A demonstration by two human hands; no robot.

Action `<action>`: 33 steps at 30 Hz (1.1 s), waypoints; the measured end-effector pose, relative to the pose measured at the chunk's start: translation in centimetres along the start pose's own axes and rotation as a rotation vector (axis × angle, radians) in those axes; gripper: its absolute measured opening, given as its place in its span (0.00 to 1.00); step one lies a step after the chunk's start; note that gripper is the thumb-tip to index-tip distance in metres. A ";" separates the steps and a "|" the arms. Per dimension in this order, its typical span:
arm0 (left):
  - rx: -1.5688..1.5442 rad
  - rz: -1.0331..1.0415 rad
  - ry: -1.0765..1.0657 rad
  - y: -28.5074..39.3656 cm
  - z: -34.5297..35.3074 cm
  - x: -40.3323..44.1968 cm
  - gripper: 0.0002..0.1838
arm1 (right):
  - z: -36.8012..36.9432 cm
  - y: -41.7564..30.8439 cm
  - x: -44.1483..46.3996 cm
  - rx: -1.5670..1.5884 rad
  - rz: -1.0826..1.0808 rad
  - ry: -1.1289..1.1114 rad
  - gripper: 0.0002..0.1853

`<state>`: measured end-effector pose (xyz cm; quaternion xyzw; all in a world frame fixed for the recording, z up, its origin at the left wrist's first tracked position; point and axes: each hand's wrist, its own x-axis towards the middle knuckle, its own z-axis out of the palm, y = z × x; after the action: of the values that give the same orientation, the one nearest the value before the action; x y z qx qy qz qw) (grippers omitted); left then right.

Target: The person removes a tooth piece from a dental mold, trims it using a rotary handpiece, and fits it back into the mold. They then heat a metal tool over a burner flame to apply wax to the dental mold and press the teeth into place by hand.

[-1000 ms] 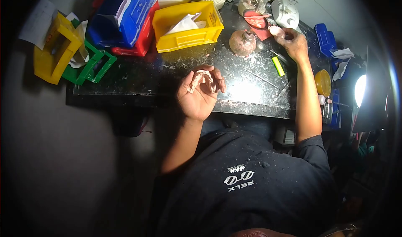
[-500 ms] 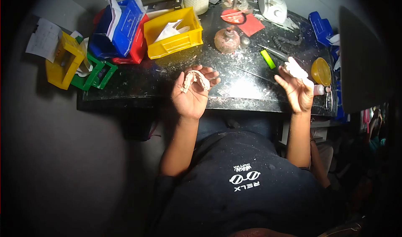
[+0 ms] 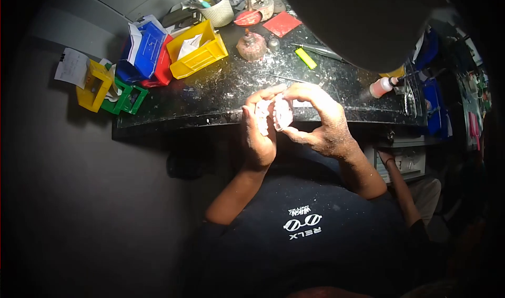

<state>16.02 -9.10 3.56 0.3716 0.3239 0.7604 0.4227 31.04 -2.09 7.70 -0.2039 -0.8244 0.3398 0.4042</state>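
Observation:
My left hand [image 3: 259, 132] is closed around a pale dental cast [image 3: 262, 120], shaped like a tooth arch. In my right hand [image 3: 322, 120] a second, whiter dental cast [image 3: 283, 113] is pinched between thumb and fingers. The two casts are held upright side by side with their tooth sides facing each other, close together; whether they touch I cannot tell. Both hands are in the bright light just above the front edge of the dark workbench [image 3: 210, 100]. My fingers hide parts of both casts.
Behind my hands lie a neon-green block [image 3: 305, 58], a spirit burner [image 3: 251, 47] and a red sheet [image 3: 282, 23]. Bins, including a yellow bin [image 3: 200, 53], stand at left. A bottle [image 3: 382, 87] is at right. A dark round shape [image 3: 363, 19] blocks the upper right. Another person's arm [image 3: 402, 190] shows at right.
My hands have come together from far apart, the right one moving left, bringing the two casts face to face. The view has shifted, and the dark shape now covers more of the bench.

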 end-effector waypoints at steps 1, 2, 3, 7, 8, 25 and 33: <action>0.039 -0.004 -0.016 0.2 0.6 -0.3 0.36 | -0.2 0.0 -0.3 0.064 0.007 -0.007 0.31; 0.051 -0.007 -0.019 0.0 0.9 -0.7 0.36 | -0.4 0.0 -0.6 0.127 0.015 -0.013 0.30; 0.078 -0.023 0.005 -0.2 1.2 -1.0 0.36 | -0.5 0.3 -0.9 0.136 0.015 -0.004 0.30; 0.125 -0.054 -0.001 -0.8 1.7 -1.1 0.38 | -0.7 1.3 -1.9 0.165 -0.032 -0.010 0.29; 0.096 -0.080 -0.010 -1.0 1.8 -1.0 0.39 | -0.7 1.5 -2.1 0.194 -0.042 -0.015 0.28; 0.304 0.070 -0.062 -1.6 2.7 0.3 0.45 | 1.7 2.9 -3.5 0.450 0.072 0.120 0.33; 0.155 -0.085 -0.092 0.1 2.2 0.7 0.50 | 2.7 3.1 -2.9 0.688 0.094 0.064 0.33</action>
<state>17.57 -8.10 4.98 0.4238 0.3777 0.6965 0.4390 30.74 -2.79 2.70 -0.1040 -0.6383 0.6093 0.4589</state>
